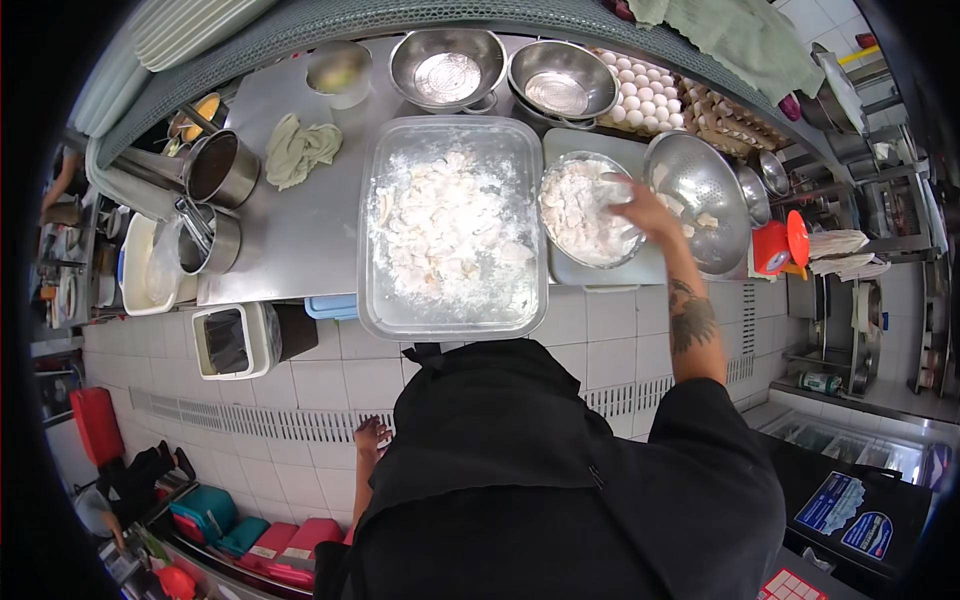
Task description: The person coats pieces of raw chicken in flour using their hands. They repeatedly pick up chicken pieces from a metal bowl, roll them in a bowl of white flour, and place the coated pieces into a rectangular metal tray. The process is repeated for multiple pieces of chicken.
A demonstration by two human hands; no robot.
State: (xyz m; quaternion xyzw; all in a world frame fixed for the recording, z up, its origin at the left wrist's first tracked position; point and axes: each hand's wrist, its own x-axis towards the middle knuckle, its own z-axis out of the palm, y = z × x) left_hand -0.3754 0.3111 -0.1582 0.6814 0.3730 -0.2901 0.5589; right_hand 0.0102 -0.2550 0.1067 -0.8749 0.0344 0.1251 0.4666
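Note:
My right hand [634,206] is over the right side of a round bowl [589,210] of flour-coated pieces; its fingertips are blurred and reach the contents, and whether they grip a piece I cannot tell. Left of the bowl lies a large clear plastic tub [452,324], its bottom spread with floured pieces and loose flour. A metal colander [724,184] with a few pale pieces stands just right of the bowl. My left hand [373,433] hangs low beside my body, away from the counter, fingers apart and holding nothing.
Two steel bowls [448,71] and trays of eggs [645,94] line the counter's back. A green cloth [302,150], saucepans [220,169] and a bin [225,341] are to the left. A red kitchen scale [771,247] stands right. Another person [131,480] is at the lower left.

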